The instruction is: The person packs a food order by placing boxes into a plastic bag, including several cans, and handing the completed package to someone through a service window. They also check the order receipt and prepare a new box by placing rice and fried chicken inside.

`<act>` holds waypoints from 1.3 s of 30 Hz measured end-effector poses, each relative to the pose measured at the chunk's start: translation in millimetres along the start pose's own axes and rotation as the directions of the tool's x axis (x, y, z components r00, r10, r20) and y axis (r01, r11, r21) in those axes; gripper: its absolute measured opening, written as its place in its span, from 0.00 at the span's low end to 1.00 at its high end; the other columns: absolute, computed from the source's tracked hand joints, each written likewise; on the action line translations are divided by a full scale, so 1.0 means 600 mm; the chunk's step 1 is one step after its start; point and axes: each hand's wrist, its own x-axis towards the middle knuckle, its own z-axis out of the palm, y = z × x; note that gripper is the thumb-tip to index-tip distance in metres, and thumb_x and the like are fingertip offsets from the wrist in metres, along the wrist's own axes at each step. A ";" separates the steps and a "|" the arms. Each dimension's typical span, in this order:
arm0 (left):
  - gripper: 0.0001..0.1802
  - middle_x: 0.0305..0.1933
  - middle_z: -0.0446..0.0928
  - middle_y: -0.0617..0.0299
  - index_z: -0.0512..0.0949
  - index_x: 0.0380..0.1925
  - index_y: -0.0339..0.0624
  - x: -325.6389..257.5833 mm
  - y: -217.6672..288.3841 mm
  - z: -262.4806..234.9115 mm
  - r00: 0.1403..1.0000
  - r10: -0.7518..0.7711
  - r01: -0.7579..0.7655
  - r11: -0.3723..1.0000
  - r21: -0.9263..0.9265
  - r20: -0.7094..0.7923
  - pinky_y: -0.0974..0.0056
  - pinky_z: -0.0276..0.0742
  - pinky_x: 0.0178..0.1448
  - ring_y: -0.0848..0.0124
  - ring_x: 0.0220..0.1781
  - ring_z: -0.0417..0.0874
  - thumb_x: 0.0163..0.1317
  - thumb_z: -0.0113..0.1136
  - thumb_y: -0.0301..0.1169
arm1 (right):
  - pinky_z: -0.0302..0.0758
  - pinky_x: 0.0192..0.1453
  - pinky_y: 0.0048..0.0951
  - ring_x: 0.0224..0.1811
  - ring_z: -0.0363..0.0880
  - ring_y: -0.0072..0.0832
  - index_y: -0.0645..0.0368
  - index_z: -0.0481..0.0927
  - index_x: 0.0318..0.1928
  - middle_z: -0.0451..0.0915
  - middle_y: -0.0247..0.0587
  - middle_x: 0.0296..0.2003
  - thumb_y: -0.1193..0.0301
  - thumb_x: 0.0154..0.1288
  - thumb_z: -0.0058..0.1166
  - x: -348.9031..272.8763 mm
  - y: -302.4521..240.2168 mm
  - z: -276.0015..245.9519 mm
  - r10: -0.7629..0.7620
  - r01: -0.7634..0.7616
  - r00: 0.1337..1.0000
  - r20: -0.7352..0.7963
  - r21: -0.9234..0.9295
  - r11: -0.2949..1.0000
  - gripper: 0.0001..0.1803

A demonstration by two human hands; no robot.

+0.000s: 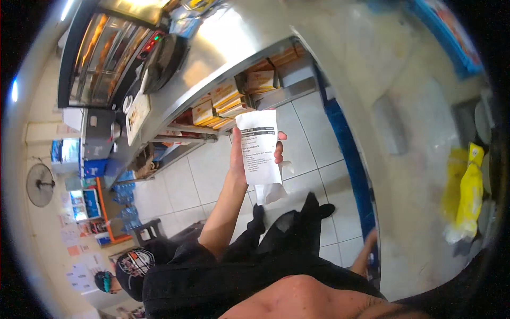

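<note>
My left hand is raised in front of me and closed around a long white printed paper slip. The thumb lies along the slip's left edge, and the fingertips curl round its right edge. Print covers the upper part of the slip; its lower end hangs loose and curls. Low on the right, my right hand is beside the near edge of the right-hand steel counter. Its fingers are too blurred to make out, and I see nothing in it.
At the left runs a steel counter with a glass food display case and a white board. Stacked boxes fill its shelf. A yellow plastic packet lies far right. Someone in a black cap is at lower left.
</note>
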 end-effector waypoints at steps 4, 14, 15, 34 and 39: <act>0.43 0.46 0.70 0.43 0.59 0.58 0.41 -0.090 0.115 -0.015 0.995 0.094 -0.093 0.996 -0.002 0.024 0.62 0.72 0.31 0.61 0.29 0.74 0.54 0.38 0.66 | 0.65 0.53 0.39 0.48 0.69 0.44 0.68 0.66 0.44 0.70 0.55 0.47 0.73 0.65 0.41 -0.195 -0.295 -0.175 -0.240 0.321 0.946 -0.216 0.716 0.621 0.11; 0.29 0.41 0.72 0.60 0.66 0.49 0.35 -0.467 0.430 -0.184 0.561 0.779 -0.280 0.498 0.821 -0.281 0.64 0.70 0.50 0.70 0.46 0.73 0.49 0.65 0.34 | 0.54 0.63 0.48 0.63 0.56 0.48 0.57 0.72 0.34 0.65 0.52 0.56 0.78 0.56 0.47 -0.714 -0.905 -0.564 -0.838 0.524 -0.227 -0.496 0.664 -0.534 0.05; 0.34 0.45 0.71 0.58 0.62 0.53 0.35 -0.512 0.487 -0.191 0.593 0.707 -0.221 0.603 0.766 -0.386 0.64 0.70 0.51 0.69 0.47 0.72 0.47 0.66 0.34 | 0.52 0.63 0.48 0.62 0.57 0.48 0.58 0.73 0.31 0.67 0.51 0.55 0.80 0.53 0.48 -0.783 -0.933 -0.568 -0.806 0.458 -0.285 -0.519 0.665 -0.590 0.04; 0.38 0.43 0.75 0.58 0.66 0.53 0.35 -1.297 0.966 -0.732 0.323 0.690 -0.563 0.690 0.455 -0.647 0.63 0.69 0.54 0.68 0.47 0.75 0.37 0.68 0.32 | 0.69 0.55 0.33 0.53 0.71 0.33 0.66 0.60 0.59 0.69 0.47 0.53 0.74 0.47 0.48 -1.713 -1.506 -0.570 -0.213 -0.046 -0.973 0.088 0.830 0.556 0.34; 0.43 0.41 0.74 0.51 0.57 0.56 0.25 -1.386 1.177 -0.806 0.330 0.638 -0.528 0.736 0.425 -0.695 0.64 0.77 0.38 0.66 0.32 0.78 0.40 0.61 0.38 | 0.73 0.46 0.33 0.41 0.77 0.38 0.58 0.65 0.56 0.76 0.50 0.40 0.76 0.50 0.45 -1.888 -1.685 -0.604 -0.418 0.108 -0.906 -0.061 0.923 -0.369 0.28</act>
